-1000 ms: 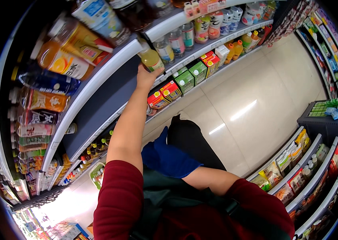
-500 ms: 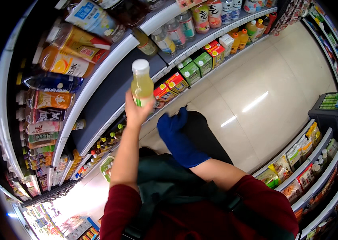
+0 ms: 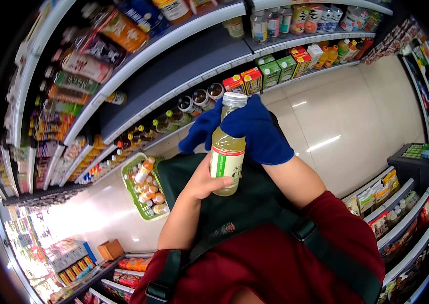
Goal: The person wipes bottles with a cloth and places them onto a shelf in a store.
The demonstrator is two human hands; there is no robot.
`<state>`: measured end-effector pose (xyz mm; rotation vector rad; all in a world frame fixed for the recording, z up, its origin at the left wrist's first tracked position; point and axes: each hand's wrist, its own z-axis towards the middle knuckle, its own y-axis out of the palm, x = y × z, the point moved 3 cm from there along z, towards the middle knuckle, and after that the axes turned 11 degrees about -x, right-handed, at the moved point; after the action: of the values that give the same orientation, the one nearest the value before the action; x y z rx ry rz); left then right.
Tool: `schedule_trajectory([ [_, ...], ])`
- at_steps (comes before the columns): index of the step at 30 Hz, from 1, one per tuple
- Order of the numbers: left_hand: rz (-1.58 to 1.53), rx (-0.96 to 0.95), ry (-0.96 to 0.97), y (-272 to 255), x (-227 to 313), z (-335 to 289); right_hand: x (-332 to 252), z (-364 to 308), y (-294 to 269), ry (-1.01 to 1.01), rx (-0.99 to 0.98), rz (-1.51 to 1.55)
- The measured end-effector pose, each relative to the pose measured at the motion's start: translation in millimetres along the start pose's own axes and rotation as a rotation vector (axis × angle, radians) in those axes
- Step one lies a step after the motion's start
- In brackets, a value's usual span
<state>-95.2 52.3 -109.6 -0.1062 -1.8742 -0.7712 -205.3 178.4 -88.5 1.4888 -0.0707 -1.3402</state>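
My bare left hand (image 3: 206, 178) is wrapped round the lower half of a plastic drink bottle (image 3: 228, 144) of pale yellow-green liquid. The bottle has a whitish cap and a pale label with green and red, and stands nearly upright before my apron. A dark blue cloth glove or mitt covers my right hand (image 3: 257, 130), which is closed against the bottle's upper part below the cap. Blue fabric also shows on the left, behind the bottle; the fingers inside are hidden.
A green basket (image 3: 129, 190) of bottles stands on the floor at left. Drink shelves (image 3: 174, 63) curve along the left and far side, with bottles and cartons (image 3: 270, 72). Snack racks (image 3: 402, 218) stand at right. Pale floor tiles (image 3: 346, 106) lie between.
The bottle has come from the shelf side toward my body, in my left hand. My gloved right hand has moved up and closed on it. The view has shifted, showing the basket more fully.
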Motion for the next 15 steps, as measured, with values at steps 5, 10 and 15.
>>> schedule_trajectory([
  [5, -0.765, -0.448, 0.178, 32.2, -30.3, -38.0, -1.0, 5.5, 36.9, -0.066, -0.224, 0.004],
  [10, -0.948, -0.491, 0.254, 46.2, -30.0, -56.2, -13.9, 4.7, 72.2, -0.132, -0.148, -0.019],
  [15, -0.358, -0.15, 0.251, 45.2, -18.5, -72.8, -38.6, -2.3, 80.2, -0.659, -0.01, -1.247],
])
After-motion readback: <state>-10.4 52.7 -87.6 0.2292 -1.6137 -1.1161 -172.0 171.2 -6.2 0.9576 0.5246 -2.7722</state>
